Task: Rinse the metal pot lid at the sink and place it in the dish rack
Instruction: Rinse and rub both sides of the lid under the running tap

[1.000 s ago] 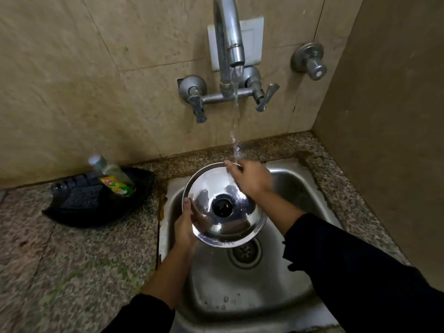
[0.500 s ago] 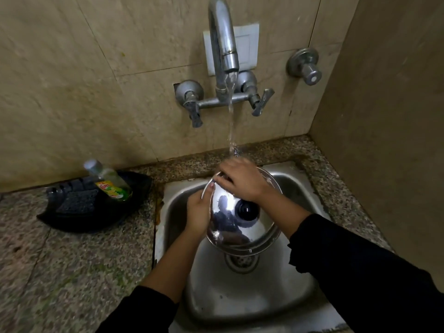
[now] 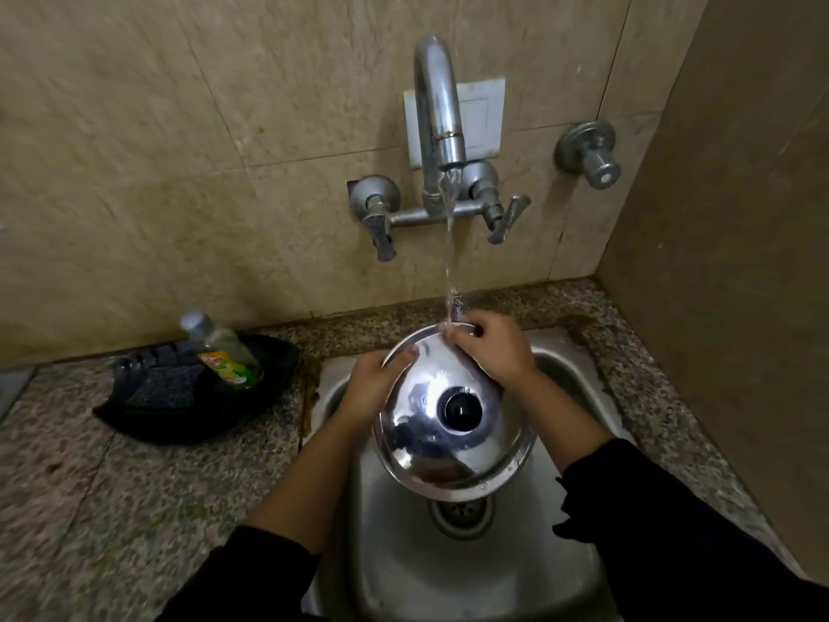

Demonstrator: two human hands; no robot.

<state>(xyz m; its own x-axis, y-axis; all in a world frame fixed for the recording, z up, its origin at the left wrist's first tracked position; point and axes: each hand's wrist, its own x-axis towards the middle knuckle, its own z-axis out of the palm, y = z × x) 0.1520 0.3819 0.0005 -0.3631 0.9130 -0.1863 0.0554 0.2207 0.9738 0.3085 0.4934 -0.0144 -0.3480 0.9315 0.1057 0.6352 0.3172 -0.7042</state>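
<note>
The shiny metal pot lid [image 3: 430, 433] with a black knob in its middle is tilted over the steel sink [image 3: 565, 365], domed side toward me. My left hand [image 3: 372, 383] grips its left rim, thumb on top. My right hand [image 3: 493, 347] lies on the lid's far upper edge, fingers curled over the rim. Water streams from the tap [image 3: 437, 114] and lands at my right fingertips on the rim. No dish rack is in view.
A black tray [image 3: 148, 419] with a dark scrub pad and a dish soap bottle [image 3: 224, 352] sits on the granite counter [image 3: 112, 509] left of the sink. The drain [image 3: 462, 514] shows below the lid. Tiled walls close in behind and right.
The lid has been turned and shifted in my hands under the stream; my left hand moved up from the lower left rim to the upper left, and the knob now sits lower.
</note>
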